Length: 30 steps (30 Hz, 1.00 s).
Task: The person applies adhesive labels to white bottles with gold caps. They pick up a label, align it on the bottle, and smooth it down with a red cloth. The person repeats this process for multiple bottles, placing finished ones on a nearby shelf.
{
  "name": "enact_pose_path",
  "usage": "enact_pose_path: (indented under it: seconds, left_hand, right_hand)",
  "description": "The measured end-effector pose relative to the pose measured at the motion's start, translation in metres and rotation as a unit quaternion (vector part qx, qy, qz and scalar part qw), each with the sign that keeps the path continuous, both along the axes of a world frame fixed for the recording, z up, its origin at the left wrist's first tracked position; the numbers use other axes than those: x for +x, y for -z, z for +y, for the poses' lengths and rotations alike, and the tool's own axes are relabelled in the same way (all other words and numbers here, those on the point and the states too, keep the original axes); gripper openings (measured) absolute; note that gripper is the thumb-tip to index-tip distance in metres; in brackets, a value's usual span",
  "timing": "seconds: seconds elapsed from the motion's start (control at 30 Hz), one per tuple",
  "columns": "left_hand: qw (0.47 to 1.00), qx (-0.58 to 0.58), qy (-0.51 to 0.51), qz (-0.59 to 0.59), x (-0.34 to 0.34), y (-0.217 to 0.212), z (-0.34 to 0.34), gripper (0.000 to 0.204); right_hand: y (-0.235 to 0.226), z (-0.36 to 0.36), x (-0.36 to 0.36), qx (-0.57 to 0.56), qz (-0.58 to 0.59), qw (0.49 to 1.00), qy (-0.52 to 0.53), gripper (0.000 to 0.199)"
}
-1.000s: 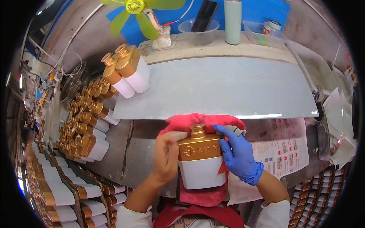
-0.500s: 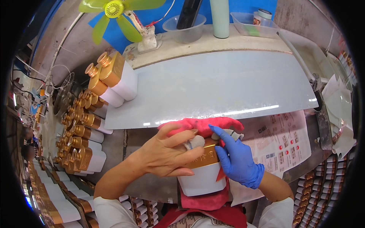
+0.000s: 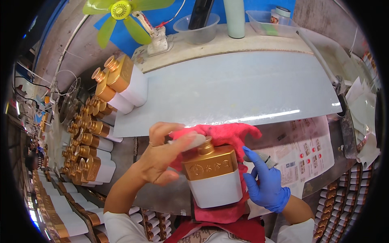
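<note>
A bottle (image 3: 214, 178) with a gold neck and shoulder and a white body stands in front of me on a pink cloth (image 3: 233, 133). Its gold part has raised lettering and a round emblem. My bare left hand (image 3: 164, 152) is at the left of the bottle's neck, thumb apart, with a small whitish cloth pad (image 3: 195, 141) at its fingertips. On the other side, my right hand (image 3: 265, 182) in a blue glove is away from the bottle. A small grey cloth pad (image 3: 267, 160) shows at its fingers, partly hidden behind them.
Two gold-and-white bottles (image 3: 123, 83) stand on the left end of a grey board (image 3: 235, 89). Many more bottles crowd the left side and both lower corners. Printed paper (image 3: 304, 150) lies at right. Behind are a green fan (image 3: 120, 10), plastic tubs (image 3: 198, 34) and a pale green cylinder (image 3: 235, 20).
Both hands have drawn back from the bottle, left hand to the left, right hand to the right and nearer me. The bottle's neck and front now show.
</note>
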State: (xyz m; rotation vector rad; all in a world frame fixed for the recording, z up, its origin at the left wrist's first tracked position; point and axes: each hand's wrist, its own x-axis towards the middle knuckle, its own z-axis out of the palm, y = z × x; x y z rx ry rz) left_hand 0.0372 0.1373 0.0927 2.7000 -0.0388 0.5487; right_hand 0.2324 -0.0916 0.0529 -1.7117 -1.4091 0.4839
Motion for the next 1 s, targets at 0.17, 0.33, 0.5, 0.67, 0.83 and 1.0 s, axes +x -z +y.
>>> enact_pose_path:
  seconds: [0.17,0.33,0.5,0.67,0.83,1.0]
  left_hand:
    - [0.985,0.098,0.071,0.119,0.008,-0.012,-0.017,0.079]
    - [0.986,0.108,0.035,0.119,0.024,-0.001,-0.023,0.076]
    - [0.989,0.142,-0.011,-0.027,-0.001,0.019,-0.021,0.072]
    - [0.997,0.035,-0.045,-0.056,-0.021,0.029,-0.020,0.064]
    - [0.997,0.072,0.034,0.019,0.006,0.006,-0.020,0.063]
    - [0.977,0.132,0.069,0.155,0.049,-0.012,-0.023,0.062]
  right_hand:
    - [-0.005,-0.012,-0.022,-0.017,-0.071,0.996,-0.059,0.056]
    - [0.018,-0.011,-0.050,0.076,-0.193,0.970,-0.124,0.040]
    - [0.020,-0.014,-0.051,0.049,-0.214,0.969,-0.115,0.035]
    - [0.020,-0.010,-0.052,0.058,-0.203,0.972,-0.108,0.033]
    - [0.022,-0.010,-0.052,0.066,-0.203,0.970,-0.114,0.034]
    - [0.022,-0.010,-0.053,0.064,-0.200,0.972,-0.103,0.035]
